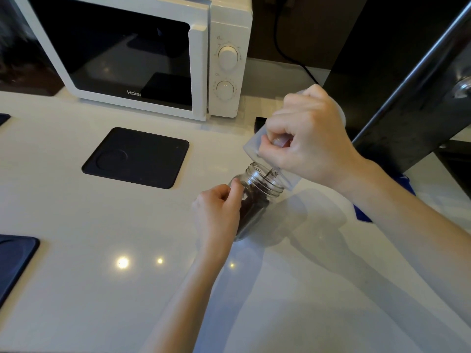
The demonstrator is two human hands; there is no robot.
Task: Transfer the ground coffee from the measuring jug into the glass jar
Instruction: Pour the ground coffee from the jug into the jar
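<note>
Coffee, dark and ground (251,207), already fills much of the clear glass jar with the threaded neck (257,200), which stands on the glossy white desk (127,289) in front of the white microwave oven (142,54). The left hand (219,212) has its grip closed around the jar's side, fingers curled at the shoulder, steadying it. The right hand (305,138) has its grip closed on the translucent plastic measuring jug (257,146), held tipped steeply over so that its rim sits just above, perhaps touching, the jar's open mouth. Through the jug's cloudy wall I see only a few dark specks near the rim; whether more clings inside behind the hand cannot be told.

By my judgement the pour is nearly finished: the bulk of the coffee is in the jar, and what is left is to shake or tap out the last remnants, then right the jug and set it down. A square black rubber mat (135,157) lies well apart to the left.
</note>
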